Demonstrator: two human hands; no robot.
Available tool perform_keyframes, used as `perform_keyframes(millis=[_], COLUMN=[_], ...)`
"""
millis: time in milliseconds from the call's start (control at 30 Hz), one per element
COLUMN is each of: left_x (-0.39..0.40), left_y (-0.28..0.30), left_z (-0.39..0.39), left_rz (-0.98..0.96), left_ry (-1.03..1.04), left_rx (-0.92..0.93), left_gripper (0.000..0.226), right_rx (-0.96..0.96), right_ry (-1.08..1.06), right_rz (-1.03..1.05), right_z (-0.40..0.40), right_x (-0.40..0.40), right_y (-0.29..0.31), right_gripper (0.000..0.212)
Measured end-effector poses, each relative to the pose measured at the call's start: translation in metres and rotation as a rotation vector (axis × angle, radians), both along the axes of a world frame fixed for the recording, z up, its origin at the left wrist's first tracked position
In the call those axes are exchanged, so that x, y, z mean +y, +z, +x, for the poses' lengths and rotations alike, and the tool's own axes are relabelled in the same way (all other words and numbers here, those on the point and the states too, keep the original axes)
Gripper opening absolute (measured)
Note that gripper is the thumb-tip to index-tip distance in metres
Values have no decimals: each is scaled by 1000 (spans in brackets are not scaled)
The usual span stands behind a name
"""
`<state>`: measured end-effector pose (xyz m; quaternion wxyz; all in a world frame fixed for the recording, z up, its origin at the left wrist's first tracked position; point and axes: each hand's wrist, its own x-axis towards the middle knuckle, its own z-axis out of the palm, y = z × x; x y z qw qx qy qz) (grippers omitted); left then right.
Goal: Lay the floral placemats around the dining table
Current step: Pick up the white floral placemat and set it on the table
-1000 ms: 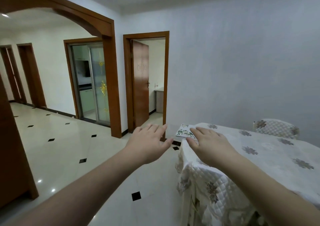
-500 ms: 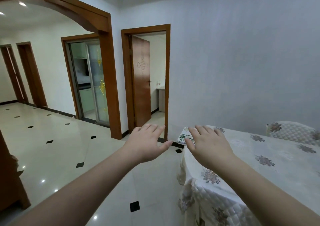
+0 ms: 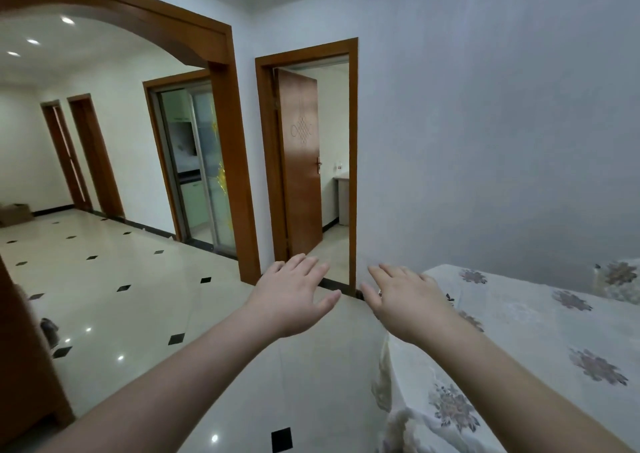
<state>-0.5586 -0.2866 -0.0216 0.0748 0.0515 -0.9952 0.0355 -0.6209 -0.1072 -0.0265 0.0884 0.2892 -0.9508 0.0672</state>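
White quilted cloth with grey-brown flower motifs covers the dining table, which fills the lower right of the view; its near edge and right side are cut off by the frame. A chair back in matching fabric stands against the far side, partly cut off at the right edge. Glossy cream floor tile with small black diamond insets extends left to a wooden arch, a sliding glass door and an open wooden door straight ahead.

Left hand is held out over the floor beside the table corner, palm down, fingers spread, holding nothing. Right hand is extended over the table's far corner, palm down, fingers loose and spread, gripping nothing; whether it touches anything beneath cannot be told.

The floral placemats are almost wholly hidden behind the right hand at that corner; only a sliver of dark pattern shows at the knuckles, and their number cannot be made out.

A brown cardboard box sits on the floor at far left, contents not visible
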Motion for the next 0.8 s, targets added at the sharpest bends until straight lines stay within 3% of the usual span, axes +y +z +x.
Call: perform_keyframes(millis=[500, 800], left_x=[-190, -255], left_y=[-2, -7], left_z=[-101, -171], left_rz=[-3, 20], left_ry=[40, 19], left_rx=[5, 64], left_gripper=[69, 69], right_rx=[-34, -19], right_ry=[56, -25], right_rz=[-58, 9], right_z=[-109, -169], right_x=[-201, -263], right_y=[1, -2], right_gripper=[53, 58])
